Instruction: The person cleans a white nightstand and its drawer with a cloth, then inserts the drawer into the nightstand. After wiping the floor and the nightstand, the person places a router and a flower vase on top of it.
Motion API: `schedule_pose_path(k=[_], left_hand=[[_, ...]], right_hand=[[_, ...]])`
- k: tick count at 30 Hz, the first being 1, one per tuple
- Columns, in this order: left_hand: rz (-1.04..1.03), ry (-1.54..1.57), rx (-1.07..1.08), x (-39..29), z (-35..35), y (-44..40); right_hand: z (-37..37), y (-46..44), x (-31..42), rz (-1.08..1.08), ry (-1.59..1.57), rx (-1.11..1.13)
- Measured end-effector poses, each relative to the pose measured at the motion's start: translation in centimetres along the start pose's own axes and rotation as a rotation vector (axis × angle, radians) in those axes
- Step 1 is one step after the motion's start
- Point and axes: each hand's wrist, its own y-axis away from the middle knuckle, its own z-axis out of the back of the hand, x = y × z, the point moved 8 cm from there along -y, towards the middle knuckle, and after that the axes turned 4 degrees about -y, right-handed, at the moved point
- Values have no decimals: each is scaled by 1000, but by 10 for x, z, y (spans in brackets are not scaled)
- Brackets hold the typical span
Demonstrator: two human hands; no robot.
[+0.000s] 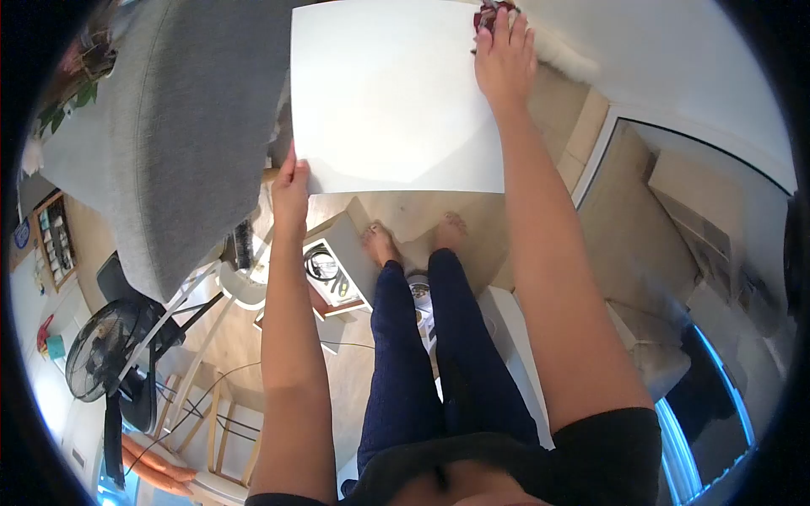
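Observation:
A large white square panel with a smooth top extends in front of me. My left hand is closed on its near left corner, thumb along the edge. My right hand reaches to the far right corner, fingers stretched over a crumpled dark red patterned cloth and pressing it against the panel. Part of the cloth is hidden under the fingers. What supports the panel from below cannot be seen.
A grey upholstered sofa stands close on the left. An open drawer with cables is below my left forearm. A black fan and wooden chair legs are at lower left. Cardboard boxes stand at right.

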Motion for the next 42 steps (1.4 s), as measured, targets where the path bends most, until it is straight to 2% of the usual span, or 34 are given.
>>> schedule_pose_path(k=[1, 3, 4, 5, 6, 7, 9, 11, 12, 14, 15, 16, 17, 19, 20, 22, 23, 24, 25, 26, 27, 28, 29, 31, 33, 34, 35, 37, 38, 40, 42], left_hand=[[20, -28, -6, -5, -2, 3], [18, -87, -28, -14, -3, 8], [7, -85, -17, -11, -2, 4], [-3, -81, -5, -5, -1, 0], [-5, -86, -12, -4, 1, -1], [-3, -69, 2, -3, 1, -1], [-5, -50, 14, 0, 0, -3], [10, -100, 12, 3, 2, -2], [-35, -194, -13, -7, 1, 3], [-21, -154, 30, -6, 0, 1], [-3, -115, 70, -4, -2, 0], [13, -84, 77, -4, -3, 1], [18, -80, 75, -6, -3, 2], [-6, -102, 81, -9, -4, 2], [-4, -100, 80, -9, -4, 1], [2, -84, 70, -4, -2, -1], [0, -87, 69, -6, 1, -1], [18, -95, 64, -6, 3, 0], [37, -101, 67, -5, 1, 1], [39, -98, 66, 0, 1, -2], [44, -96, 77, 9, 2, -7], [-4, -49, 69, 11, 1, -9], [84, -74, 86, 25, 3, -16], [14, -56, 68, 2, -4, -4], [-1, -49, 72, 5, -4, -7], [-4, -90, 56, 4, -2, -5], [-10, -130, 43, 2, -1, -5], [-20, -158, 27, 0, -2, -4], [-22, -148, 26, 0, -2, -3], [-28, -143, 30, 1, -3, -6], [-36, -139, 12, 4, -2, -7]], right_hand=[[-11, -6, 7, -3, -16, 4], [-31, -14, 37, 98, -402, 32], [-31, -11, 69, 47, -137, 238], [2, -7, 109, 59, -260, 369], [-21, 5, 140, 36, -375, 622], [-29, 22, 178, 218, -331, 400], [-17, 62, 245, 537, -213, 258], [-10, 103, 271, 705, -473, 323], [-12, 103, 267, 734, -495, 341], [-10, 67, 222, 349, -472, 913], [-15, 43, 192, 347, -390, 560], [-3, 22, 158, 341, -97, 207], [2, 9, 126, 345, 10, -39], [8, -19, 94, 64, -117, 144], [9, -18, 103, 66, -117, 146], [-11, -10, 129, 45, 83, 303], [-13, 9, 156, 153, -45, -33], [-21, 29, 184, 204, -145, 42], [-27, 58, 213, 312, -3, 196], [-17, 83, 231, 384, -188, 284], [-6, 113, 237, 458, -300, 197], [12, 131, 228, 468, -374, 187], [23, 143, 210, 456, -350, 196], [29, 154, 156, 414, -226, 361], [29, 142, 64, 117, -124, 406], [43, 126, 28, 229, -99, 275], [53, 118, -29, -102, 89, 235], [47, 128, -136, -855, -542, 254], [61, 118, -128, -849, -540, 252], [115, 85, -73, -570, -635, 86], [90, 105, -7, -313, -730, 300]])
